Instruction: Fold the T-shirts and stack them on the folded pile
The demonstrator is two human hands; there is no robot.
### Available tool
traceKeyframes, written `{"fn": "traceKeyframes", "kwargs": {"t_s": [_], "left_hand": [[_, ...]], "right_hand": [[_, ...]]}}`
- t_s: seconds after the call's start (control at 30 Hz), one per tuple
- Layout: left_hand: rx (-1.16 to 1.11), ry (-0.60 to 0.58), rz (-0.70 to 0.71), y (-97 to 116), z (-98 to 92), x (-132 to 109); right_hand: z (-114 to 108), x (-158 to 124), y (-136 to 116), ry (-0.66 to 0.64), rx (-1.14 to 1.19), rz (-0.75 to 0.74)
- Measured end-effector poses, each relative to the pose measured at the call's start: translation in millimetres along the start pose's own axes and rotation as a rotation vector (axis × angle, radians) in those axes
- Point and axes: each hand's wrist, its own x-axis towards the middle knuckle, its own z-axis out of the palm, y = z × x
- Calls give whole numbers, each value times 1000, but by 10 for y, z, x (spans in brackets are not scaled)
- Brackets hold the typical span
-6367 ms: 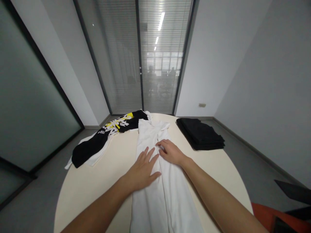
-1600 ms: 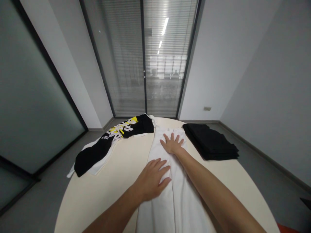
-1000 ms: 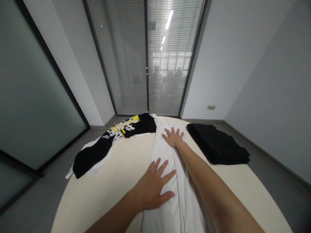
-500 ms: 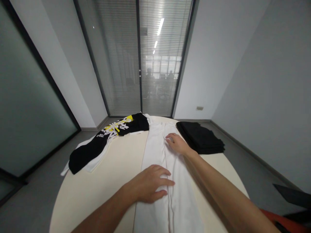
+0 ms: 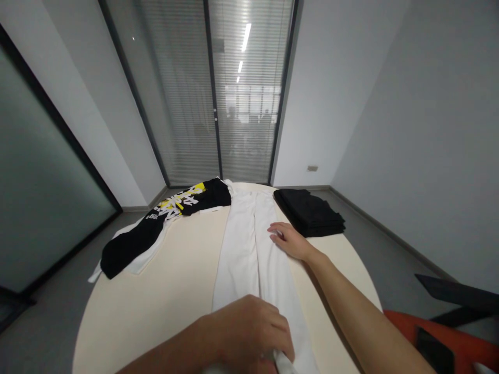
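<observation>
White trousers (image 5: 237, 249) lie lengthwise on the round table, their two legs side by side with a seam gap between them. My left hand (image 5: 253, 332) is closed at the near part of the trousers, with a bit of white cloth bunched between its fingers. Over the right trouser leg rests my right hand (image 5: 288, 240), its fingers loosely bent and the thumb apart from them. The near end of the trousers is partly hidden by my left hand and the frame's bottom edge.
A black-and-white printed top (image 5: 159, 223) lies along the table's left rim. Folded black garments (image 5: 310, 213) are stacked at the back right. The pale table (image 5: 136, 322) has a curved edge. An orange chair (image 5: 405, 327) stands close on the right.
My left hand has moved nearer and closed on the white cloth. My right hand has shifted slightly nearer and rightward over the trousers. The camera view has turned a little right.
</observation>
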Motion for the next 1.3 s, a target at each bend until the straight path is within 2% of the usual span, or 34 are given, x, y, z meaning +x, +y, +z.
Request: {"fn": "traceKeyframes", "kwargs": {"t_s": [0.13,0.23,0.3,0.37,0.43,0.6,0.7,0.8,0.87,0.97,1.0,1.07,1.17,1.23,1.3], "left_hand": [[-20,-70,-33,26,14,-10],[-131,-134,-67,41,21,-17],[-121,-79,-116,64,45,6],[14,18,-142,89,98,47],[180,77,-106,102,185,89],[437,51,69,51,477,129],[456,58,122,12,629,149],[342,23,114,3,697,196],[209,-16,128,14,653,217],[80,-9,130,41,420,184],[76,4,78,45,308,154],[137,68,-148,34,70,78],[260,40,-389,-42,-211,-45],[284,15,-446,-114,-298,-113],[253,1,-439,-177,-310,-159]], "right_hand": [[-23,15,-33,-30,-12,9],[-22,17,-30,-43,-12,11],[-19,14,-20,-43,-12,12],[-18,11,-14,-41,-10,10],[-24,7,-17,-37,-8,-3],[-55,3,-47,-59,-4,-6],[-67,1,-59,-64,-5,-6],[-64,-4,-65,-60,-14,-21],[-48,-6,-65,-48,-27,-24],[-6,2,-69,-29,-60,-53],[8,7,-77,-28,-72,-69],[26,21,-118,-37,-95,-103],[18,38,-248,-61,-145,-174],[1,45,-359,-90,-189,-230],[-9,51,-456,-131,-231,-272]]}}
